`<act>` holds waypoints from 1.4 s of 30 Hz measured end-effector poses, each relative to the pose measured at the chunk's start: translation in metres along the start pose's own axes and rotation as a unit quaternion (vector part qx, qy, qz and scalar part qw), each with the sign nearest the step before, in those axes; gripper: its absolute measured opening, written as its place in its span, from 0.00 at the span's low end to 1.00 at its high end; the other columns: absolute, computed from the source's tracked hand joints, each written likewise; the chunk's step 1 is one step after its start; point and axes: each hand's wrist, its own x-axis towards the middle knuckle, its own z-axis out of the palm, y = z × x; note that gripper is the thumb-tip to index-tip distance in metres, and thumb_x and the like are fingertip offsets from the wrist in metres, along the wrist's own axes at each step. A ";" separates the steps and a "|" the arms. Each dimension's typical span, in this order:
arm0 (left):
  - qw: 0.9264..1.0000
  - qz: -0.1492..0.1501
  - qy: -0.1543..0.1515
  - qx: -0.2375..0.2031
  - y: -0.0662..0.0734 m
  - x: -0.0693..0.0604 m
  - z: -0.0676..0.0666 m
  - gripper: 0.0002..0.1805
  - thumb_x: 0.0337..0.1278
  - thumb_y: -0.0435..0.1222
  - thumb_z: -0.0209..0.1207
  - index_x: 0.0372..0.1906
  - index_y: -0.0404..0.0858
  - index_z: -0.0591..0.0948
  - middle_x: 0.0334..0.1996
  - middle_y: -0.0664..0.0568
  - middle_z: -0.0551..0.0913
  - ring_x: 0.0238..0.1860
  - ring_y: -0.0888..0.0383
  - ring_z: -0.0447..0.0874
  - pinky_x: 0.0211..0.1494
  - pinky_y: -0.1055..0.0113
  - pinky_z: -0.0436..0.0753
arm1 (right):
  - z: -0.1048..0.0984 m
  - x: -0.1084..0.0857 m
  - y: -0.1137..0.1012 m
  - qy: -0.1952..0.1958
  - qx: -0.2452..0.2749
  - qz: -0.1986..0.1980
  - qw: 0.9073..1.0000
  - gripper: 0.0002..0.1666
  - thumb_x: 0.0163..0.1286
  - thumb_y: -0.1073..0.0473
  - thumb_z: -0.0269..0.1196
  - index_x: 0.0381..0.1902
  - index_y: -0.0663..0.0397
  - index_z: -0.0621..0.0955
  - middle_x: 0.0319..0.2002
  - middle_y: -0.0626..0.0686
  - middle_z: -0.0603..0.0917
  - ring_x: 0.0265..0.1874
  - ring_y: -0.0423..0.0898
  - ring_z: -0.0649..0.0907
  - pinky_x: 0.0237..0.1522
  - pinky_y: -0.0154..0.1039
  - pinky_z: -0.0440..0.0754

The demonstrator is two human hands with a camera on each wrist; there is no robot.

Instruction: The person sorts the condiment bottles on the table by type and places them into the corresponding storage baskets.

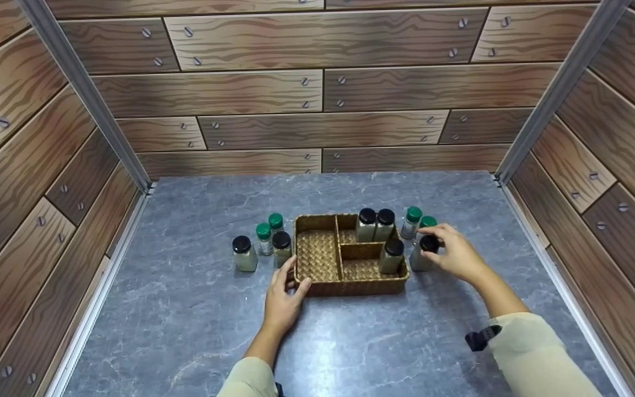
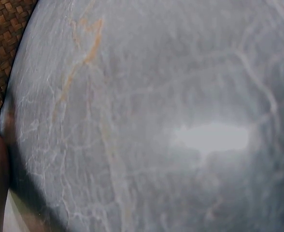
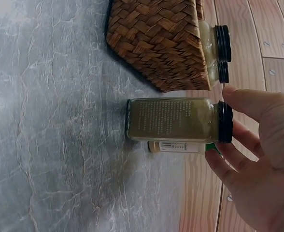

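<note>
A woven divided basket (image 1: 359,288) stands mid-table. My left hand (image 1: 283,303) holds its near left corner, thumb at the front and fingers along the left side; the left wrist view shows only the edge of this hand. My right hand (image 1: 458,256) is around the black cap of a glass spice jar (image 3: 171,119), standing upright right of the basket. In the right wrist view, thumb and fingers are spread either side of the cap, with small gaps. Two black-capped jars (image 1: 367,226) stand in the back right compartment, and one jar (image 1: 391,256) in the front right.
Behind the right hand's jar stand two green-capped bottles (image 1: 411,223). Left of the basket are two more green-capped bottles (image 1: 263,238) and two black-capped jars (image 1: 245,255). Wood-patterned walls (image 1: 317,91) enclose the grey marbled table (image 1: 185,320) at the back and sides.
</note>
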 end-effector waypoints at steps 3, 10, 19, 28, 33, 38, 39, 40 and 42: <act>1.000 -0.002 -0.001 -0.002 0.001 0.000 0.000 0.36 0.70 0.47 0.71 0.79 0.45 0.74 0.66 0.42 0.81 0.60 0.48 0.86 0.64 0.55 0.88 | -0.001 0.000 0.003 -0.007 -0.001 0.007 1.000 0.31 0.69 0.67 0.74 0.70 0.61 0.81 0.63 0.68 0.82 0.61 0.69 0.84 0.64 0.66 0.84; 1.000 0.002 0.000 -0.001 0.002 0.001 0.000 0.36 0.70 0.46 0.71 0.79 0.44 0.74 0.65 0.41 0.81 0.61 0.47 0.85 0.65 0.54 0.88 | 0.002 0.000 0.009 -0.009 -0.011 0.012 1.000 0.31 0.70 0.66 0.74 0.70 0.61 0.81 0.64 0.70 0.81 0.64 0.71 0.82 0.65 0.68 0.83; 1.000 -0.004 -0.002 0.012 0.004 -0.001 0.000 0.36 0.71 0.46 0.70 0.79 0.46 0.74 0.65 0.42 0.80 0.61 0.47 0.85 0.65 0.53 0.87 | 0.006 0.000 0.014 -0.009 0.003 0.007 1.000 0.30 0.69 0.71 0.72 0.68 0.63 0.80 0.66 0.73 0.81 0.65 0.73 0.81 0.68 0.70 0.80; 1.000 -0.001 0.001 0.014 0.003 -0.001 0.001 0.36 0.70 0.46 0.70 0.79 0.48 0.74 0.65 0.42 0.81 0.61 0.47 0.85 0.65 0.54 0.88 | 0.005 0.001 0.013 -0.015 0.012 0.003 1.000 0.29 0.70 0.69 0.72 0.67 0.64 0.80 0.66 0.75 0.81 0.67 0.77 0.79 0.71 0.74 0.75; 1.000 0.000 0.001 0.011 0.003 0.000 0.001 0.36 0.70 0.46 0.71 0.79 0.46 0.74 0.64 0.41 0.81 0.60 0.47 0.85 0.65 0.54 0.88 | 0.003 0.000 0.011 -0.022 0.022 0.002 1.000 0.30 0.71 0.69 0.71 0.69 0.64 0.79 0.66 0.74 0.81 0.67 0.75 0.79 0.71 0.73 0.76; 1.000 -0.001 0.003 0.011 0.002 0.000 0.001 0.36 0.70 0.47 0.70 0.79 0.45 0.74 0.64 0.41 0.81 0.59 0.47 0.86 0.65 0.53 0.88 | -0.003 0.001 0.006 -0.040 0.041 0.005 0.998 0.31 0.74 0.69 0.69 0.73 0.64 0.77 0.70 0.72 0.78 0.69 0.75 0.79 0.70 0.71 0.79; 1.000 -0.002 0.004 0.011 0.002 0.000 0.001 0.36 0.70 0.47 0.71 0.79 0.46 0.74 0.63 0.41 0.81 0.59 0.47 0.86 0.65 0.53 0.88 | -0.005 0.001 0.005 -0.044 0.045 0.007 0.998 0.32 0.74 0.69 0.68 0.74 0.64 0.76 0.71 0.72 0.77 0.69 0.75 0.78 0.69 0.71 0.79; 1.000 -0.001 0.005 0.013 0.001 0.000 0.001 0.36 0.70 0.47 0.70 0.79 0.45 0.74 0.63 0.41 0.81 0.59 0.48 0.87 0.64 0.53 0.88 | -0.007 0.001 0.004 -0.046 0.051 0.009 0.998 0.32 0.75 0.69 0.68 0.75 0.64 0.76 0.71 0.72 0.76 0.69 0.76 0.78 0.69 0.71 0.79; 1.000 -0.001 0.006 0.016 0.001 -0.001 0.001 0.36 0.70 0.47 0.71 0.79 0.46 0.74 0.63 0.41 0.81 0.58 0.48 0.87 0.64 0.54 0.88 | -0.012 0.001 0.002 -0.047 0.058 0.011 0.997 0.33 0.75 0.69 0.67 0.75 0.63 0.75 0.73 0.72 0.75 0.70 0.76 0.77 0.70 0.71 0.78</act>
